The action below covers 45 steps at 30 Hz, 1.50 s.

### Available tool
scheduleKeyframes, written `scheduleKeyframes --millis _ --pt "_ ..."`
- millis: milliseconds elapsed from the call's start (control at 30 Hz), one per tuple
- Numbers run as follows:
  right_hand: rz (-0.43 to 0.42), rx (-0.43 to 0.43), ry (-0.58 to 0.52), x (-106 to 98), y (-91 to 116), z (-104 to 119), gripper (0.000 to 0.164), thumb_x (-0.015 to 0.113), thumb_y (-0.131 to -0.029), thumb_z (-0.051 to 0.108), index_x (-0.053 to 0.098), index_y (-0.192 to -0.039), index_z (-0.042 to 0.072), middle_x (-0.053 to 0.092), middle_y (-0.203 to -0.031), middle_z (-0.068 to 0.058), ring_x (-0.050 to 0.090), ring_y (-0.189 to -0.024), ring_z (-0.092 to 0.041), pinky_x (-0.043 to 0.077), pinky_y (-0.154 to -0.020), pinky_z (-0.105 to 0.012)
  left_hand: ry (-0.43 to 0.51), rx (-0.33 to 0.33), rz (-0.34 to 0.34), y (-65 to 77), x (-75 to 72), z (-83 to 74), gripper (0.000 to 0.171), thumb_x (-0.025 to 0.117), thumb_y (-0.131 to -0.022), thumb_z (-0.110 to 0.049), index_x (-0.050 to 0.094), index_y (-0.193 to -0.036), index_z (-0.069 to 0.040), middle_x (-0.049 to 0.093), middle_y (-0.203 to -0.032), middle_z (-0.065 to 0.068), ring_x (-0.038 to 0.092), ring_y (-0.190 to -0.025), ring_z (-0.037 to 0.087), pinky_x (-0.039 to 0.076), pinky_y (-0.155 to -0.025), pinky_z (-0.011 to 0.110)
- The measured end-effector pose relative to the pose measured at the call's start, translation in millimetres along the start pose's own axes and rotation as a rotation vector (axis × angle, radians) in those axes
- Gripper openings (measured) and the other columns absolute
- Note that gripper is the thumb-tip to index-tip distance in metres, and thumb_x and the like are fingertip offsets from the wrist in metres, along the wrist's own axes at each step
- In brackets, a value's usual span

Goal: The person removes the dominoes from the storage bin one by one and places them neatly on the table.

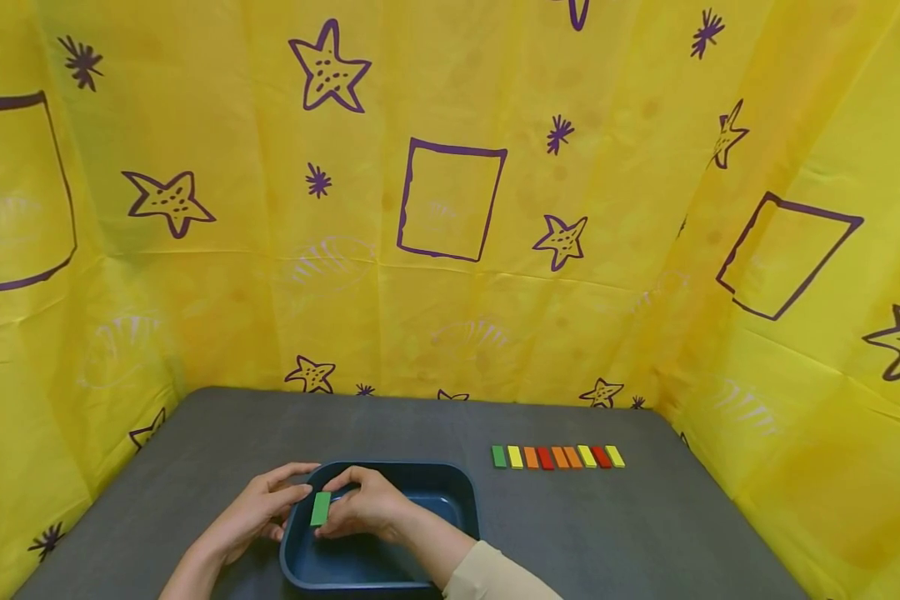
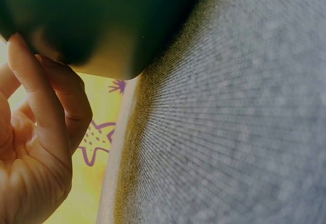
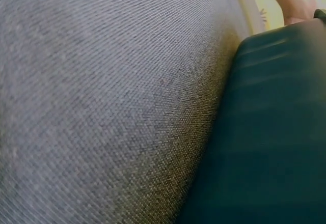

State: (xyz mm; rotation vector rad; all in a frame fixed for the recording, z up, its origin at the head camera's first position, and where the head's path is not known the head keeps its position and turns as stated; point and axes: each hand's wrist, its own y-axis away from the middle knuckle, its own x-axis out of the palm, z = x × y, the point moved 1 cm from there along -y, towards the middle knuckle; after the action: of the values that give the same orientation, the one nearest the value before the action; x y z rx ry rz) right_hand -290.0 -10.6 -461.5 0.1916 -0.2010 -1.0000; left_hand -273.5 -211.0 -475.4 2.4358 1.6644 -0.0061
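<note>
My right hand (image 1: 367,504) reaches over a dark blue rectangular bin (image 1: 390,587) and pinches a small green block (image 1: 321,508) between its fingers and thumb. The block is held near the bin's left wall, its flat green face visible. At that same side my left hand (image 1: 258,508) holds the bin's rim, with its thumb at the edge. In the left wrist view, the left hand's fingertips (image 2: 23,56) touch the outside of the bin (image 2: 112,40). The right wrist view shows the bin's outer wall (image 3: 275,122); the right hand's grip is out of that view.
A row of several small blocks (image 1: 545,458), green, yellow, orange and red, lies to the right of the bin on the grey tabletop (image 1: 607,533). A yellow curtain (image 1: 450,317) with purple stars and squares encloses the table at the back and sides.
</note>
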Motion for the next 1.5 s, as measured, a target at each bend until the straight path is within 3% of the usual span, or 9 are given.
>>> scheduleKeyframes --millis 167,333,700,933,1167,1500 --pt "-0.029 -0.009 0.009 -2.2 3.1 3.0 0.045 0.066 -0.075 -0.024 0.062 -0.108 0.006 0.065 -0.077 -0.006 0.072 -0.07 -0.021 0.061 -0.075 -0.043 0.003 0.0 0.001 -0.2 1.0 -0.2 0.06 0.051 -0.103 -0.03 0.032 -0.151 -0.001 0.065 -0.081 -0.001 0.058 -0.06 0.007 0.05 -0.052 0.021" --pt "-0.049 -0.025 0.001 -8.7 6.2 5.7 0.048 0.065 -0.075 -0.024 0.065 -0.112 0.007 0.06 -0.08 -0.006 0.071 -0.069 -0.019 0.062 -0.074 -0.041 -0.002 -0.013 -0.008 -0.5 2.0 -0.6 0.061 0.053 -0.102 -0.031 0.033 -0.151 -0.001 0.06 -0.074 -0.004 0.053 -0.057 0.006 0.05 -0.051 0.021" --pt "-0.07 -0.084 -0.048 -27.9 13.8 13.3 0.049 0.063 -0.079 -0.021 0.063 -0.121 0.004 0.057 -0.085 -0.007 0.068 -0.069 -0.018 0.062 -0.076 -0.038 -0.023 -0.024 -0.032 0.3 2.6 -2.0 0.062 0.054 -0.101 -0.032 0.032 -0.151 0.0 0.057 -0.076 -0.003 0.052 -0.057 0.006 0.05 -0.051 0.022" --pt "-0.107 -0.121 -0.02 -41.5 21.7 23.0 0.044 0.064 -0.085 -0.013 0.061 -0.125 0.005 0.061 -0.089 -0.011 0.069 -0.072 -0.018 0.061 -0.073 -0.032 -0.025 -0.014 -0.033 0.9 2.7 -3.5 0.063 0.053 -0.102 -0.032 0.031 -0.151 0.0 0.06 -0.079 -0.002 0.054 -0.057 0.006 0.05 -0.051 0.022" --pt "-0.118 -0.173 -0.005 -63.3 27.7 30.1 0.047 0.064 -0.088 -0.008 0.059 -0.133 0.005 0.061 -0.092 -0.009 0.069 -0.073 -0.016 0.061 -0.076 -0.031 -0.032 -0.022 -0.049 -0.6 3.1 -0.9 0.062 0.054 -0.101 -0.031 0.033 -0.151 -0.001 0.051 -0.071 -0.004 0.049 -0.054 0.006 0.048 -0.05 0.021" --pt "-0.178 -0.228 0.037 -99.4 32.8 40.0 0.049 0.063 -0.09 -0.004 0.055 -0.138 0.003 0.06 -0.09 -0.007 0.07 -0.076 -0.015 0.061 -0.077 -0.029 -0.026 -0.024 -0.047 -0.7 3.0 -0.9 0.062 0.054 -0.101 -0.031 0.033 -0.151 -0.001 0.049 -0.069 -0.004 0.048 -0.054 0.006 0.047 -0.05 0.021"
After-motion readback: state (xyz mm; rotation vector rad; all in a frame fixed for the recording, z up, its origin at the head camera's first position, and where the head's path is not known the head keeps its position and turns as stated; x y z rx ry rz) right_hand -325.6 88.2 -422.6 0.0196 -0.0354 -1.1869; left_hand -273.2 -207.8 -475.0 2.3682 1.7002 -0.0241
